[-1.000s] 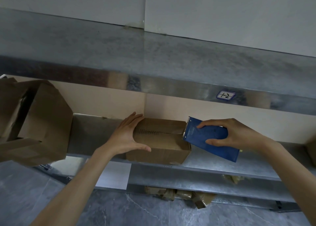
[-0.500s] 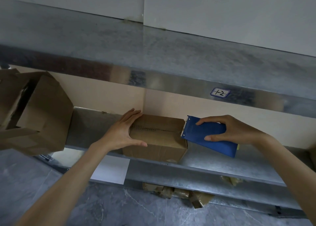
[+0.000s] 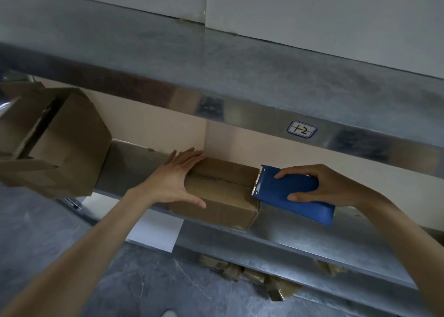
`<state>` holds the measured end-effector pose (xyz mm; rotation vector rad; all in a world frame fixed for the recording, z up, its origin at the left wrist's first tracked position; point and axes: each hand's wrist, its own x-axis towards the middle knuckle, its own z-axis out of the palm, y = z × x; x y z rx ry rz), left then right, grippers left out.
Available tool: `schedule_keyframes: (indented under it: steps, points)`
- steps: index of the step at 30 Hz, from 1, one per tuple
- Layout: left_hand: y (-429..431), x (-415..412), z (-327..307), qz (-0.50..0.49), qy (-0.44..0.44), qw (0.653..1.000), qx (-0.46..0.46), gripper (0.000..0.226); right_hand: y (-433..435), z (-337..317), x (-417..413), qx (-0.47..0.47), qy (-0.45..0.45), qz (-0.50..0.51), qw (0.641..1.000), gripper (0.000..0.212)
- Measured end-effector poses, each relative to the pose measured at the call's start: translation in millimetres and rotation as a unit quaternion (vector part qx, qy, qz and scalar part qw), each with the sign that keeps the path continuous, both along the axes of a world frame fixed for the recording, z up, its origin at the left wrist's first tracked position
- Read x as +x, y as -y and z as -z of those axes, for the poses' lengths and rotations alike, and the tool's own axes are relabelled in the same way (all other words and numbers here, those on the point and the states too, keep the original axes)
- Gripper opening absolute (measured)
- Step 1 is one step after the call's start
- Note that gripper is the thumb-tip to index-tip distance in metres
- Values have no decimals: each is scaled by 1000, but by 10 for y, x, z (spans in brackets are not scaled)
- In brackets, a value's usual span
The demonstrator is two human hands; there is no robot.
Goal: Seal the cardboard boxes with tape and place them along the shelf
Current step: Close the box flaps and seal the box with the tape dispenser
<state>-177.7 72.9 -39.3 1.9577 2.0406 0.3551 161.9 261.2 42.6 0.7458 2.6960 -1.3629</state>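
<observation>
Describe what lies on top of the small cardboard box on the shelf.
Wrinkled tape runs along the top seam of the small cardboard box. The left hand covers its left end, hiding the seam there; the blue tape dispenser, held by the right hand, meets its right edge.

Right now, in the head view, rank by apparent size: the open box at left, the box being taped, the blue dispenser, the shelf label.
1. open box (nearer the camera, which inflates it)
2. box being taped
3. blue dispenser
4. shelf label
</observation>
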Motion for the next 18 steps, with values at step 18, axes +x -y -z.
schedule_keyframes:
  steps: [18]
  points:
    - [1,123,123,-43,21,996,78,114,-188,-53,312,-42,-22,-8,999,57]
